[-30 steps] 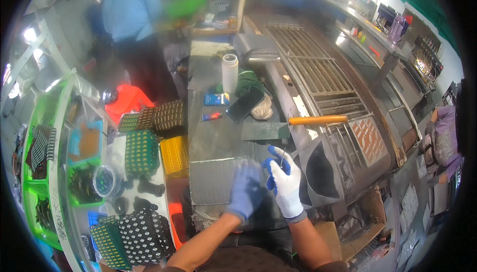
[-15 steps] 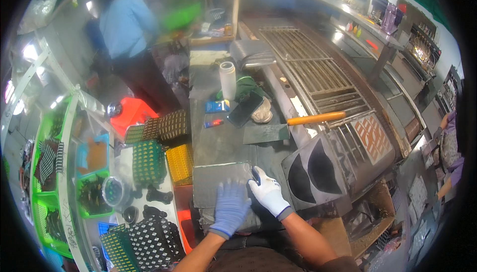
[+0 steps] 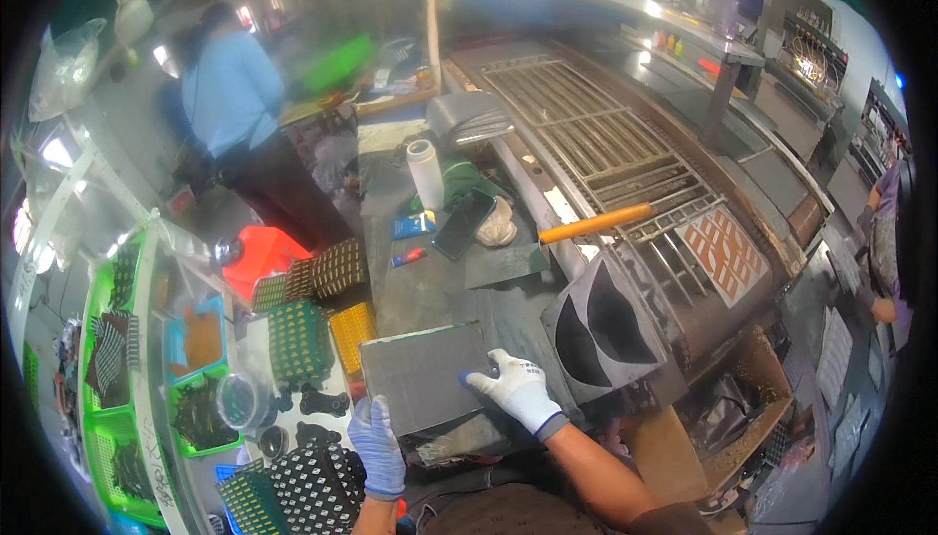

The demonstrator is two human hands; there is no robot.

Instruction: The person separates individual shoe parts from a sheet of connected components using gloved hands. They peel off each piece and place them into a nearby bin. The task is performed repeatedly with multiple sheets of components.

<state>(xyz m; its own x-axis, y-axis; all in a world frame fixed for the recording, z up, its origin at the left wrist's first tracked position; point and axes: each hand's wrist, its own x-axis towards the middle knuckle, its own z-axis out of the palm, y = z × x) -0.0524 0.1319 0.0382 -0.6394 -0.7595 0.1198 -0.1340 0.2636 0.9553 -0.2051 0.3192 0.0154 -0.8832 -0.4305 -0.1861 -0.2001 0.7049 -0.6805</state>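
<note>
A flat dark-grey rectangular board lies slightly slanted on the bench in front of me. My left hand, in a blue-grey striped glove, grips its lower left edge, thumb uppermost. At its right edge is my right hand, in a white coated glove, with the thumb over the surface and the fingers along the side. Beyond the board lies a broad-bladed scraper with an orange handle. A dark phone and a crumpled pale rag lie past it.
A white cylinder, a blue packet and a small red tube stand on the bench. Patterned stacks line the left; a metal-barred machine runs along the right. A co-worker in blue stands far left.
My left hand has moved from lying flat on the board to its left edge, and now grips it. The board has shifted slightly and turned. The head view has tilted a little.
</note>
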